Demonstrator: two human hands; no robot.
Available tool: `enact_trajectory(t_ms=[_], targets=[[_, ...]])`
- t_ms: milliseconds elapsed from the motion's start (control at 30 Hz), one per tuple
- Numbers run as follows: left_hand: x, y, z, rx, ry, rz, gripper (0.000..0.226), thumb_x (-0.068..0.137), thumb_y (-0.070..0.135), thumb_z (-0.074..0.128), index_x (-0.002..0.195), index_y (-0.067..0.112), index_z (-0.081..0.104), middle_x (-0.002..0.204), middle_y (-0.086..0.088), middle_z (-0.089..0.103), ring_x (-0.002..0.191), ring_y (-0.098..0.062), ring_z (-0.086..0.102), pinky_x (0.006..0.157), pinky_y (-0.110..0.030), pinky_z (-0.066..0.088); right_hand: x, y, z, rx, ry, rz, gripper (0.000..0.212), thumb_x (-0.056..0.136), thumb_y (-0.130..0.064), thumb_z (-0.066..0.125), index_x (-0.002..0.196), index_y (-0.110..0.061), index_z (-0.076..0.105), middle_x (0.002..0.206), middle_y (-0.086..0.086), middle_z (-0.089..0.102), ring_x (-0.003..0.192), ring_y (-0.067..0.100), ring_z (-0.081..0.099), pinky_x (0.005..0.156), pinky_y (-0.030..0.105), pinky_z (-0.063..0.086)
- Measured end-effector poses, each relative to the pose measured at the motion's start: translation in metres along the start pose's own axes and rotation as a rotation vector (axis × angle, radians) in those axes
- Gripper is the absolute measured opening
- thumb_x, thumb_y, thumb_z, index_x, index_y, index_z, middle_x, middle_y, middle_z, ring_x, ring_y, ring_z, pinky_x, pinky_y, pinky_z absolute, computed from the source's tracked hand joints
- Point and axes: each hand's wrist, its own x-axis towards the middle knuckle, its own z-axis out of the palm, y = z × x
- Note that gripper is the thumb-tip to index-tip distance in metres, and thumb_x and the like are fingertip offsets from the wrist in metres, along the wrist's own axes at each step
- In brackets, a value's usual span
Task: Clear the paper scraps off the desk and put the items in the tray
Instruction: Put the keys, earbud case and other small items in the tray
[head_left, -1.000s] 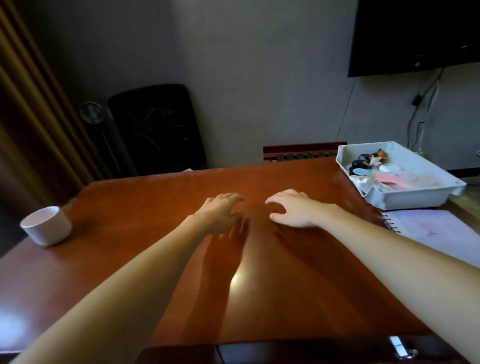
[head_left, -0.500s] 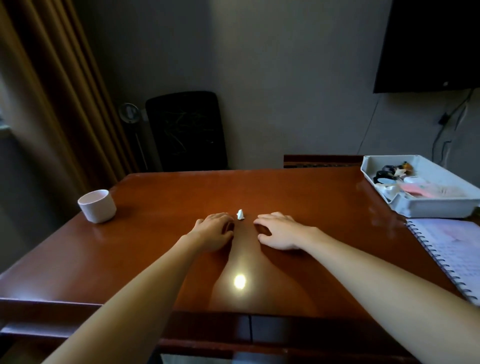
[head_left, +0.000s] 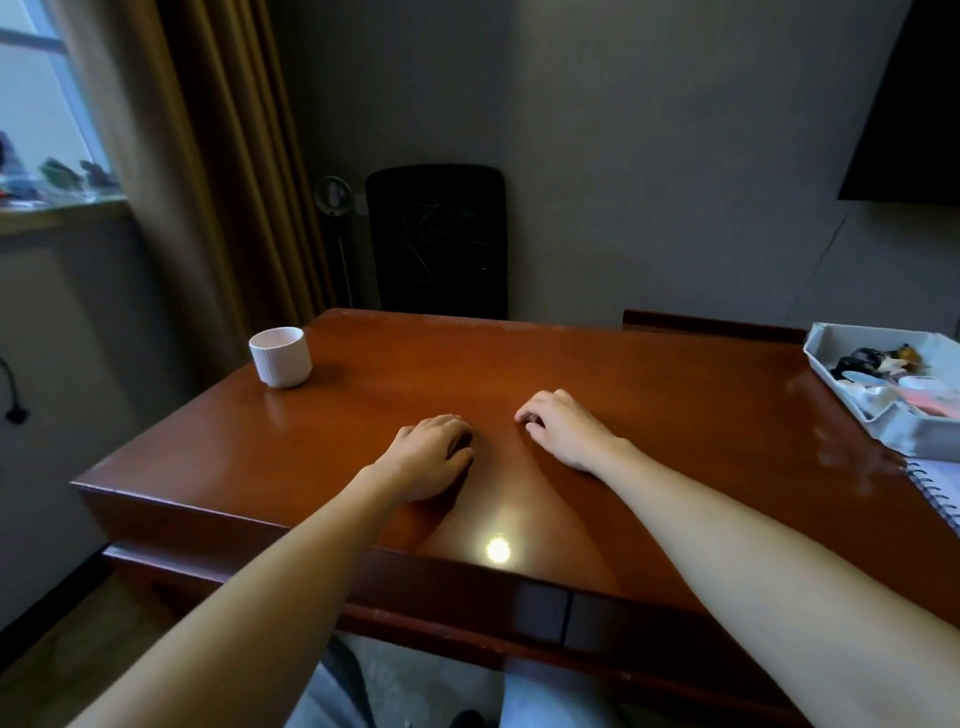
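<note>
Nearest the camera, grey-clothed knees (head_left: 358, 691) show below the front edge of the polished reddish-brown wooden surface (head_left: 649, 384), and two bare forearms reach forward over it past a bright spot of reflected light (head_left: 497, 550). The left hand (head_left: 434, 457) lies palm down with its fingers curled under against the wood. The right hand (head_left: 563, 434) sits just beside it, a little farther forward, with its bent fingertips (head_left: 524, 415) touching the wood. Whether either hand's fingers grasp anything cannot be told, since whatever lies under them is hidden. At the right edge lies a spiral notebook (head_left: 940, 488), and just beyond it the grey tray (head_left: 904, 441) rests on the surface, well apart from both hands, holding small dark and orange items (head_left: 878, 358) plus white and pink pieces (head_left: 930, 402). Near the far left corner stands a white ribbed cup (head_left: 281, 356). Behind the surface are a black mesh chair (head_left: 436, 239), a brown curtain (head_left: 208, 156) by a window (head_left: 36, 93), and a dark wall screen (head_left: 914, 104)
</note>
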Motion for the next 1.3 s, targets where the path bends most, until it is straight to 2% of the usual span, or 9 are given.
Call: enact_trajectory(t_ms=[67, 233, 400, 533, 733, 833, 1000, 1167, 1300], targets=[[-0.006, -0.016, -0.002, -0.007, 0.041, -0.002, 0.045, 0.101, 0.037, 0.046, 0.143, 0.022, 0.045, 0.153, 0.000, 0.040, 0.142, -0.019, 0.033, 0.117, -0.041, 0.025, 0.002, -0.012, 0.005, -0.003, 0.026, -0.065, 0.024, 0.100, -0.022, 0.052, 0.119, -0.025, 0.066, 0.127, -0.004, 0.057, 0.120, 0.015, 0.050, 0.099, 0.030, 0.044], [-0.029, -0.059, -0.003, -0.007, 0.129, -0.039, 0.041, 0.100, 0.039, 0.046, 0.137, 0.023, 0.050, 0.148, 0.000, 0.045, 0.136, -0.021, 0.039, 0.113, -0.041, 0.029, 0.006, -0.057, 0.022, 0.029, 0.052, -0.227, 0.022, 0.099, -0.022, 0.055, 0.115, -0.024, 0.069, 0.121, -0.006, 0.061, 0.113, 0.011, 0.055, 0.096, 0.027, 0.048], [-0.068, -0.109, -0.017, 0.071, 0.182, -0.093, 0.040, 0.100, 0.038, 0.045, 0.138, 0.026, 0.049, 0.151, 0.000, 0.039, 0.141, -0.021, 0.032, 0.115, -0.043, 0.025, 0.010, -0.120, 0.037, 0.028, 0.087, -0.377, 0.025, 0.099, -0.020, 0.054, 0.120, -0.023, 0.067, 0.125, -0.005, 0.060, 0.114, 0.012, 0.056, 0.094, 0.027, 0.050], [-0.108, -0.151, -0.024, 0.132, 0.306, -0.156, 0.035, 0.101, 0.034, 0.043, 0.135, 0.026, 0.051, 0.154, 0.000, 0.037, 0.143, -0.022, 0.029, 0.117, -0.044, 0.020, 0.013, -0.173, 0.048, 0.007, 0.096, -0.489, 0.030, 0.099, -0.022, 0.052, 0.126, -0.023, 0.063, 0.129, -0.006, 0.057, 0.118, 0.011, 0.053, 0.096, 0.026, 0.048], [-0.179, -0.198, -0.019, 0.179, 0.495, -0.279, 0.032, 0.098, 0.031, 0.046, 0.127, 0.023, 0.055, 0.151, -0.003, 0.041, 0.139, -0.024, 0.035, 0.115, -0.046, 0.024, 0.015, -0.247, 0.085, 0.035, 0.033, -0.674, 0.036, 0.095, -0.018, 0.055, 0.131, -0.016, 0.060, 0.131, -0.005, 0.055, 0.119, 0.015, 0.050, 0.100, 0.036, 0.048], [-0.222, -0.224, -0.008, 0.223, 0.591, -0.384, 0.038, 0.094, 0.026, 0.049, 0.131, 0.016, 0.053, 0.147, -0.006, 0.046, 0.135, -0.026, 0.041, 0.114, -0.047, 0.025, 0.008, -0.291, 0.104, 0.016, 0.016, -0.816, 0.035, 0.095, -0.018, 0.055, 0.130, -0.015, 0.061, 0.131, -0.005, 0.056, 0.118, 0.014, 0.052, 0.100, 0.033, 0.049], [-0.295, -0.268, 0.024, 0.283, 0.441, -0.563, 0.045, 0.090, 0.023, 0.050, 0.135, 0.015, 0.051, 0.146, -0.006, 0.048, 0.136, -0.023, 0.042, 0.116, -0.048, 0.018, -0.010, -0.349, 0.144, 0.063, -0.065, -0.914, 0.039, 0.098, -0.029, 0.053, 0.135, -0.018, 0.057, 0.139, -0.006, 0.052, 0.123, 0.012, 0.050, 0.102, 0.026, 0.045], [-0.373, -0.295, 0.045, 0.261, 0.325, -0.708, 0.050, 0.094, 0.021, 0.048, 0.143, 0.016, 0.041, 0.153, -0.002, 0.038, 0.144, -0.018, 0.030, 0.119, -0.044, 0.010, -0.031, -0.402, 0.204, 0.108, -0.218, -0.991, 0.041, 0.097, -0.026, 0.053, 0.135, -0.010, 0.056, 0.141, -0.004, 0.050, 0.127, 0.015, 0.045, 0.106, 0.033, 0.041], [-0.419, -0.314, 0.062, 0.225, 0.331, -0.810, 0.051, 0.093, 0.022, 0.050, 0.143, 0.014, 0.043, 0.156, -0.005, 0.034, 0.142, -0.022, 0.031, 0.117, -0.040, 0.015, -0.055, -0.428, 0.251, 0.146, -0.356, -0.960, 0.041, 0.099, -0.028, 0.048, 0.136, -0.011, 0.054, 0.147, -0.008, 0.045, 0.130, 0.013, 0.045, 0.104, 0.036, 0.043]])
